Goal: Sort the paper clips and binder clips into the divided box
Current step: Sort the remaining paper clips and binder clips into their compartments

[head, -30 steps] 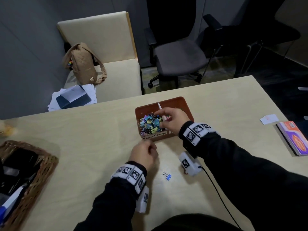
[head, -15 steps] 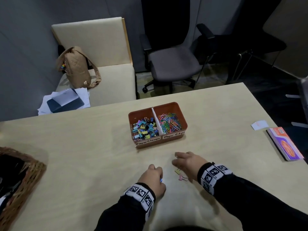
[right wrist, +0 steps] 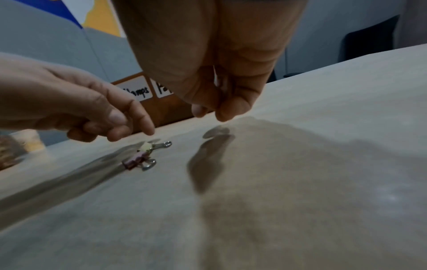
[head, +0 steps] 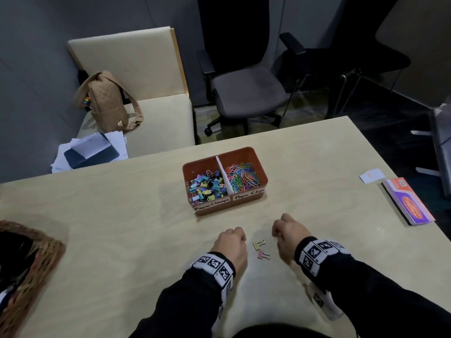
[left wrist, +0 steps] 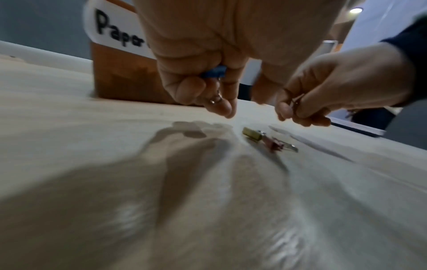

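Left hand (left wrist: 203,73): my fingers are curled round a small blue binder clip (left wrist: 213,72).
Right hand (left wrist: 323,95): I pinch a thin wire clip (left wrist: 294,103); kind unclear.
Left on tabletop (head: 97,228): gold binder clip (head: 258,244) and pink binder clip (head: 263,254), toward the near edge.
Doing it well: I'd drop blue into the left compartment of the brown plastic divided box (head: 225,206), mid-table.

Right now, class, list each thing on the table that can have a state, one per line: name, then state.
Divided box: open-topped, both compartments holding clips.
Blue binder clip: gripped in the left hand.
Right hand: pinching a small wire clip, kind unclear.
Yellow binder clip: loose on the table, unsorted.
Pink binder clip: loose on the table, unsorted.
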`<state>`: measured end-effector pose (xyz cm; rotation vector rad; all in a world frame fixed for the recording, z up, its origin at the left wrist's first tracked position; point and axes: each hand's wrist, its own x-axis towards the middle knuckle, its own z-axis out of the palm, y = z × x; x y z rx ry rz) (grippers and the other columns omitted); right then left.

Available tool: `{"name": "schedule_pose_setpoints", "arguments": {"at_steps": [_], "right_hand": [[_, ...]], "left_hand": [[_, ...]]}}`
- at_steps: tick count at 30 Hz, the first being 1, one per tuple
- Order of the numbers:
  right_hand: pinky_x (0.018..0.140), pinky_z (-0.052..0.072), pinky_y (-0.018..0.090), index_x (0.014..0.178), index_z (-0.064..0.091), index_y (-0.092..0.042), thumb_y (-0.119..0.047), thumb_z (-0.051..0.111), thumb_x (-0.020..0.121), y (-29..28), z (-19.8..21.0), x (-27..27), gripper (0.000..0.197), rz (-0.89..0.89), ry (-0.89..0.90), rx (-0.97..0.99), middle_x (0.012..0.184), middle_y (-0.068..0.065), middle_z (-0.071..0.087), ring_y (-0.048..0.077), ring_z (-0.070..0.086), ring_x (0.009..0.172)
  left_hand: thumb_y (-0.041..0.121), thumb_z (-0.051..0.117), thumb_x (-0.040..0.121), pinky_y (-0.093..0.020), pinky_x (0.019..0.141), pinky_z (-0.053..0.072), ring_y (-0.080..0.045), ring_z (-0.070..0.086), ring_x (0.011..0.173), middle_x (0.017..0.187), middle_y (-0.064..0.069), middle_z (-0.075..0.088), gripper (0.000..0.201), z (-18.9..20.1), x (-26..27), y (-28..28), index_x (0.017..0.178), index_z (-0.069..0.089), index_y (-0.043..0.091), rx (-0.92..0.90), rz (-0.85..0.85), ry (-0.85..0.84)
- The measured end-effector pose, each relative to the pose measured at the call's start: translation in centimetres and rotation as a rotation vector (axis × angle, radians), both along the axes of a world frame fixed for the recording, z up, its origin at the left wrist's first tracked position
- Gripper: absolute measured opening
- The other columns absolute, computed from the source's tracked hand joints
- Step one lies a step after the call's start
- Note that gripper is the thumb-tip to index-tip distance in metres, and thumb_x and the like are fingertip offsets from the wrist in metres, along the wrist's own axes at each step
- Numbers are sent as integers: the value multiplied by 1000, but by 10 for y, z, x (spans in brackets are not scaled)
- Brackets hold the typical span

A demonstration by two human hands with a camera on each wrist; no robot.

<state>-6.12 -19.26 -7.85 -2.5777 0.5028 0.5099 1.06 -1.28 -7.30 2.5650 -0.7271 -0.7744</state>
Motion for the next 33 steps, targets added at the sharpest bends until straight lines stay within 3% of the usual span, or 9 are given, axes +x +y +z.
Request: {"name": "schedule_pose_setpoints", "arguments": {"at_steps": [3, 5, 8, 11, 13, 18, 22, 25, 33], "right_hand": [[72, 45, 31, 76, 48, -19, 1, 48, 79, -6, 3, -9, 21, -78, -20, 51, 91, 1, 49, 28, 57, 79], [74, 43, 33, 76, 48, -19, 0, 44, 80, -10, 3, -16, 20, -98, 1, 65, 88, 3, 53, 28, 56, 83], [76, 44, 32, 93, 56, -18, -8, 50, 84, -10, 0, -30, 15, -133, -37, 56, 95, 0, 50, 29, 58, 91], [84, 48, 33, 124, 53, -24, -18, 63, 81, -8, -6, -38, 45, -107, -31, 48, 116, 1, 46, 26, 56, 103], [87, 47, 33, 131, 50, -26, -16, 64, 82, -5, -8, -36, 52, -44, -12, 5, 124, 2, 44, 25, 52, 109], [89, 46, 33, 125, 52, -18, -16, 60, 85, -2, 0, -19, 42, 105, 75, -167, 124, 4, 45, 26, 46, 111], [92, 45, 35, 119, 52, -11, -11, 58, 85, 8, 7, -6, 34, 185, 183, -291, 123, 7, 48, 27, 44, 115], [96, 44, 34, 127, 48, -7, -14, 51, 92, 17, 10, 1, 36, 242, 230, -356, 128, 11, 47, 28, 42, 120], [97, 44, 34, 128, 49, -6, -19, 51, 93, 18, 11, 6, 37, 236, 243, -350, 129, 11, 50, 27, 43, 121]], "left_hand": [[48, 57, 81, -36, 92, 44, -26, 46, 111, 116, -6, 52, 49, 1, -10, -16, 120, 49, 19, 68, -137, -26], [53, 63, 74, -39, 90, 44, -27, 45, 109, 115, -7, 50, 58, 0, -16, -23, 119, 45, 20, 131, -228, -60], [40, 61, 83, -40, 89, 44, -30, 47, 109, 118, -9, 50, 45, -2, -18, -27, 119, 45, 18, 141, -274, -105], [30, 49, 94, -39, 87, 45, -29, 49, 107, 118, -10, 52, 27, -2, -18, -26, 116, 47, 16, 99, -262, -141], [28, 45, 96, -40, 86, 45, -29, 50, 106, 117, -10, 54, 24, -1, -17, -26, 115, 47, 14, 108, -270, -153], [27, 54, 86, -38, 79, 44, -34, 55, 101, 111, -15, 58, 35, 2, -14, -29, 115, 47, 8, 274, -302, -111], [27, 53, 88, -34, 74, 39, -33, 57, 102, 113, -14, 59, 35, -2, -24, -36, 116, 47, 8, 365, -311, -148], [23, 48, 94, -33, 71, 33, -33, 57, 103, 115, -15, 59, 30, -5, -33, -38, 120, 45, 7, 379, -285, -185], [14, 52, 88, -34, 68, 42, -36, 61, 97, 109, -18, 60, 29, 6, -20, -35, 114, 46, 5, 321, -190, -35]]}}
